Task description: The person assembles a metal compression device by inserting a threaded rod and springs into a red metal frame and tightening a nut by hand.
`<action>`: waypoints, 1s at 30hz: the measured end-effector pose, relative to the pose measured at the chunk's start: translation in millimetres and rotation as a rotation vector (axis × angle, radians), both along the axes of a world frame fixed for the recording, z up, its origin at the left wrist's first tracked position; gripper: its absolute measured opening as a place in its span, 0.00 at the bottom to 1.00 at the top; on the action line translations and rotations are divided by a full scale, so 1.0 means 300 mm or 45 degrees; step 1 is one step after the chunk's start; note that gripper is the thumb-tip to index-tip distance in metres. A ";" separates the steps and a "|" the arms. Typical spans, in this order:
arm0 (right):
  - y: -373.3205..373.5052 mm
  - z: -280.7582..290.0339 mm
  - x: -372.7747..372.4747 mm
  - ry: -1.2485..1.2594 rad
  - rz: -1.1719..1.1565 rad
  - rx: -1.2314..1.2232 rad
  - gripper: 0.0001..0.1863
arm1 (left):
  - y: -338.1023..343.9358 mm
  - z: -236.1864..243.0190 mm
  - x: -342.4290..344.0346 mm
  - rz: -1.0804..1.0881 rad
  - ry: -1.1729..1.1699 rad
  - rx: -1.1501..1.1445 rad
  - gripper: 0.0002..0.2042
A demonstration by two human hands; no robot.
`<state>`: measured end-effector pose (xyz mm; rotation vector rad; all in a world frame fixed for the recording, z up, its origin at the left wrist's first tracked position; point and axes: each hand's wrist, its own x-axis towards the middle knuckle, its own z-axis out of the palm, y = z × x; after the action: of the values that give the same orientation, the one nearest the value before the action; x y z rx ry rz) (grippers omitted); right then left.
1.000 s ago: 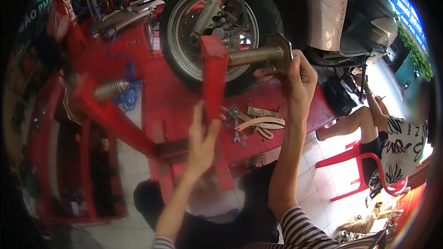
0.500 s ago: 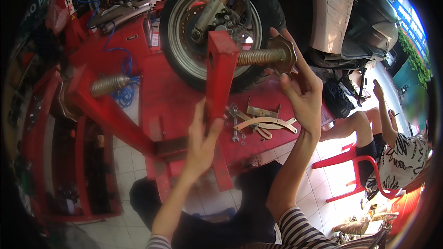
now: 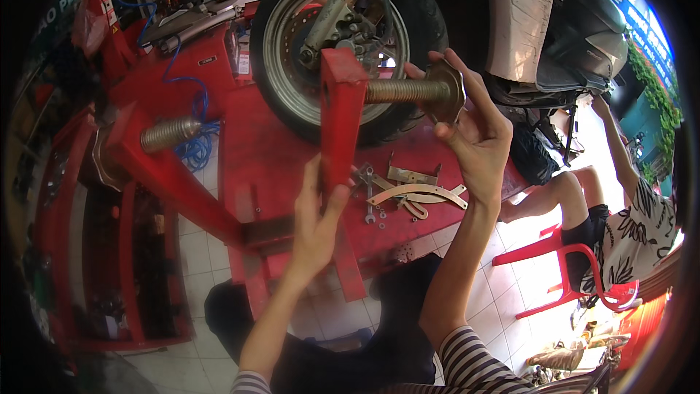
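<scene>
Starting far left: seeing a slanting red arm point(image 3: 182, 190) with a threaded stub point(image 3: 169, 135) poking out near its top, blue hose point(image 3: 197, 147) coiled just beyond. Seeing no hand on that one.

Moving right: wrapping the lower part of the upright red arm point(image 3: 341, 117) with the left hand point(image 3: 315, 226), thumb on one side, fingers on the other. Finding that arm in front of the front wheel point(image 3: 295, 73), above the red platform point(image 3: 255, 146). Judging it thick steel: likely heavy, rigid, not fragile, probably top-heavy when held only low. Favouring a full-palm wrap on the flat faces plus support near the top; allowing for possible grease on the paint.

Next: noting spanners point(image 3: 370, 197) and curved metal strips point(image 3: 415, 192) lying loose on the platform, untouched.

Above those: seeing a threaded rod point(image 3: 401, 90) running sideways from the arm's top to an angular metal plate point(image 3: 448, 91). Guessing at hard, maybe oily threads; preferring the plate's rim for leverage.

Spreading the right hand point(image 3: 481, 135) wide around the plate, fingers over and behind, thumb near the lower edge, cupping rather than clenching. Not telling how firmly pressing.

Farther right: seeing a person point(image 3: 631, 230) sitting on a red chair point(image 3: 532, 249), well apart.
</scene>
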<state>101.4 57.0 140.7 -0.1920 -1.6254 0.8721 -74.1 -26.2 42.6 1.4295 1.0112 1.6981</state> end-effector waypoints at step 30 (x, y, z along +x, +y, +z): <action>-0.032 -0.003 0.005 0.036 -0.107 -0.089 0.30 | -0.027 -0.014 0.008 -0.002 0.011 0.045 0.26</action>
<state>102.8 47.4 139.7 -0.2933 -1.5504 0.8643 -71.7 -34.3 38.4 1.4612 0.9888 1.7176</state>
